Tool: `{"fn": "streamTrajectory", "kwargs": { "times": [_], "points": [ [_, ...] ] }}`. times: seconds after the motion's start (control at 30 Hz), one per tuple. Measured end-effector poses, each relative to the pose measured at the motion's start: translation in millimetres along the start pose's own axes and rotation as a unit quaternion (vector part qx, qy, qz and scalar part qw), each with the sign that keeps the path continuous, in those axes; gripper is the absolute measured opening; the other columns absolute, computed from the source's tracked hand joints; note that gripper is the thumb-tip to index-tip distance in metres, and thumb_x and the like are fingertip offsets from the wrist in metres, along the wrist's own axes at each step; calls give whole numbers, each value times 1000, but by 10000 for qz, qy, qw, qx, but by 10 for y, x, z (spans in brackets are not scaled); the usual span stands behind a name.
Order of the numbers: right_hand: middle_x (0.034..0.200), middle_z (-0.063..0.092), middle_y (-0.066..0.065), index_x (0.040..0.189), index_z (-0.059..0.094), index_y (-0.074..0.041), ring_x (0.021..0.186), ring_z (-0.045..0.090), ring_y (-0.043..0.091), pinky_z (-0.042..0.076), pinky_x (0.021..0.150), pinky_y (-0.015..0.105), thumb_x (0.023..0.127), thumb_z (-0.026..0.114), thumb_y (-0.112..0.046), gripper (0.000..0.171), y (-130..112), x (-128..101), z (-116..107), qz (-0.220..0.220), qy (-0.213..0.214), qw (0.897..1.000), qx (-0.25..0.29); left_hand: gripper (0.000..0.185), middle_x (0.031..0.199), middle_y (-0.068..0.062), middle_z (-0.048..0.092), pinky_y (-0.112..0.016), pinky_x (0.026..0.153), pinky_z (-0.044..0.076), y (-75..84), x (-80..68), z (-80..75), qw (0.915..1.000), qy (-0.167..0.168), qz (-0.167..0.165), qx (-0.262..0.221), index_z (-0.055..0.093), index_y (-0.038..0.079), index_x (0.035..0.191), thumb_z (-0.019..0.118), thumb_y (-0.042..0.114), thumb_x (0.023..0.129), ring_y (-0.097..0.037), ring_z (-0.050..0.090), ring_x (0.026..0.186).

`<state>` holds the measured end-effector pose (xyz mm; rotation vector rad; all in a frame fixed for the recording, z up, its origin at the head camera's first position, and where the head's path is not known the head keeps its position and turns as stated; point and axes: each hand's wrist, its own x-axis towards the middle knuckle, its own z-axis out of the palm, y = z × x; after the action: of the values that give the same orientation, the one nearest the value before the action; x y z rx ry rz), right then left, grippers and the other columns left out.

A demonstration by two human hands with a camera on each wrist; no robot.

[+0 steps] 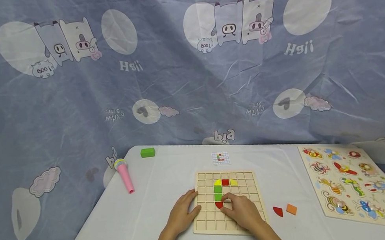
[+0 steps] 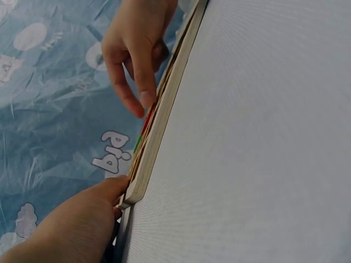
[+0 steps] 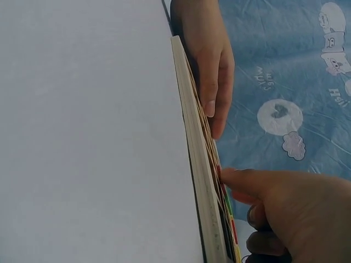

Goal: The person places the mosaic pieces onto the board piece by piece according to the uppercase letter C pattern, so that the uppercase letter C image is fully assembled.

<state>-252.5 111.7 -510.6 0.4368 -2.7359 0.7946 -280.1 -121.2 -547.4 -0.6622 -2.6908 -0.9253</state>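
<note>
A wooden grid board [image 1: 247, 193] lies on the white table. It carries yellow [image 1: 217, 182], red [image 1: 225, 182] and green pieces [image 1: 218, 193] in a curved row. My right hand [image 1: 225, 206] lies over the board, with a fingertip [image 3: 224, 174] pressing a red curved piece [image 1: 218, 205] into a cell. My left hand [image 1: 191, 200] rests with relaxed fingers on the board's left edge [image 2: 164, 112] and holds nothing. In the left wrist view the right hand [image 2: 138, 104] points down at the board. In the right wrist view the left hand [image 3: 211, 107] lies flat along the board's edge [image 3: 193, 159].
A loose red piece [image 1: 278, 211] and an orange square [image 1: 291, 209] lie right of the board. A small pattern card [image 1: 220, 158] lies behind it. A green block [image 1: 147, 152] and a pink toy microphone [image 1: 125, 176] sit far left, and an animal puzzle [image 1: 353, 185] sits right.
</note>
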Motion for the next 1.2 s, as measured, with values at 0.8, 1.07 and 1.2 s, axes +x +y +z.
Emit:
{"fn": "streamTrajectory", "kwargs": {
  "times": [0.8,1.07,1.2],
  "points": [
    [53,39,-7,103,66,-15,44,30,7,27,40,22,78,74,-30,30,817,-520,-989,1123,241,9931,-239,51,142,-4,41,-44,106,29,-4,19,9,10000,-54,-53,65,47,12,135,55,38,92,-24,36,130],
    [54,38,-1,108,65,-9,46,34,12,26,42,25,77,74,-30,38,1164,-725,-1173,1712,-380,9824,-643,51,141,-4,42,-44,106,28,-4,5,9,10000,9,-35,49,47,12,134,56,37,91,-24,36,130],
    [55,39,1,104,66,-8,48,37,15,27,44,26,76,74,-32,38,1250,-749,-1181,2008,-674,9757,-559,51,141,-5,42,-44,107,27,1,10,1,10000,3,-12,34,47,11,134,56,36,91,-25,36,130]
  ]
}}
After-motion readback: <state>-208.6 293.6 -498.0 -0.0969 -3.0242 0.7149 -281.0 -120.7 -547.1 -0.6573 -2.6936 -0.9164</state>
